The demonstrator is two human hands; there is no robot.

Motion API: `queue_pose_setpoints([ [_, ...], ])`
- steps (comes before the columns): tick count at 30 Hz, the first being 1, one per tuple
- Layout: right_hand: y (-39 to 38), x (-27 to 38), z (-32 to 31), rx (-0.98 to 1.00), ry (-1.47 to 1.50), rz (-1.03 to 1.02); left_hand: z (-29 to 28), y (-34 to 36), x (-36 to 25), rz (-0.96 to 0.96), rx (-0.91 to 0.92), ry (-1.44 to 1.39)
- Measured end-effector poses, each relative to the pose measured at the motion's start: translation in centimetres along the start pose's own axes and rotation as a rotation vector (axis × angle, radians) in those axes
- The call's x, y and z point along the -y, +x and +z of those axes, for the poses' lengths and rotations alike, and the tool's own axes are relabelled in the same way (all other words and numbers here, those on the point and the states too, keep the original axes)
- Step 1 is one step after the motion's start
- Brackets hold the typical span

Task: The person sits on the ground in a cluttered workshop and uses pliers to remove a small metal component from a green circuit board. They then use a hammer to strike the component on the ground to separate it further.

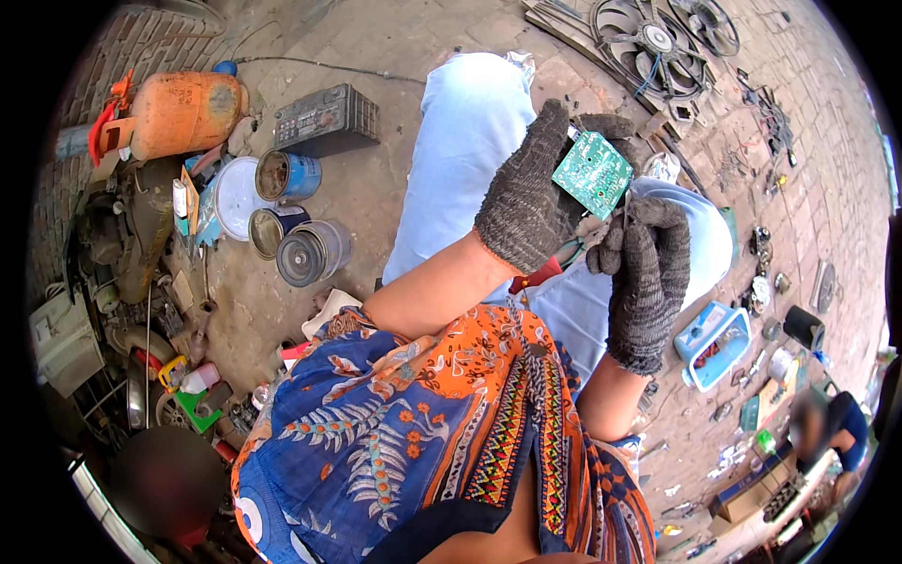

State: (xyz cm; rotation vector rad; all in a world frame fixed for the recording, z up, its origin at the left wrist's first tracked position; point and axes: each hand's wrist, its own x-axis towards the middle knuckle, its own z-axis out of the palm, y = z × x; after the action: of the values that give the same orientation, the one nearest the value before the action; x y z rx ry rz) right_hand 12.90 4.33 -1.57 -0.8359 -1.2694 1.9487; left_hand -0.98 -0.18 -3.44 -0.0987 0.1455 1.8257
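Note:
My left hand (526,193), in a dark grey knit glove, grips a square green circuit board (594,173), tilted above my jeans-covered legs (427,216). My right hand (646,273), gloved alike, is curled at the board's lower right corner with fingertips drawn together; I cannot make out what is in them. Partly hidden behind and below my hands, something with red and green parts (537,274) lies between my legs. My patterned orange and blue cloth (376,423) covers my lap in front of me.
An orange gas cylinder (183,113), black battery (329,117) and several cans (310,254) stand left, machine parts below them. Fans (648,47) lie at top right. A blue tub (714,343) and scattered parts sit right. A co-worker (841,442) works at lower right.

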Motion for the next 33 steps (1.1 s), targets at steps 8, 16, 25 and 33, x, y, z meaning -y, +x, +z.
queue_pose_setpoints([
  [8,-0.1,0.1,0.5,-0.031,-0.006,-0.013,0.9,0.0,0.1,0.044,-0.112,0.285],
  [16,0.0,-0.8,1.6,-0.086,-0.392,-0.334,0.3,-0.2,0.4,0.107,-0.160,0.589],
  [25,-0.4,-0.4,1.7,-0.022,-0.418,-0.347,-0.3,-0.3,0.1,0.059,-0.087,0.163],
  [33,0.1,-1.5,-0.6,-0.136,-0.474,-0.205,-1.4,0.4,-1.0,-0.165,-0.278,0.141],
])
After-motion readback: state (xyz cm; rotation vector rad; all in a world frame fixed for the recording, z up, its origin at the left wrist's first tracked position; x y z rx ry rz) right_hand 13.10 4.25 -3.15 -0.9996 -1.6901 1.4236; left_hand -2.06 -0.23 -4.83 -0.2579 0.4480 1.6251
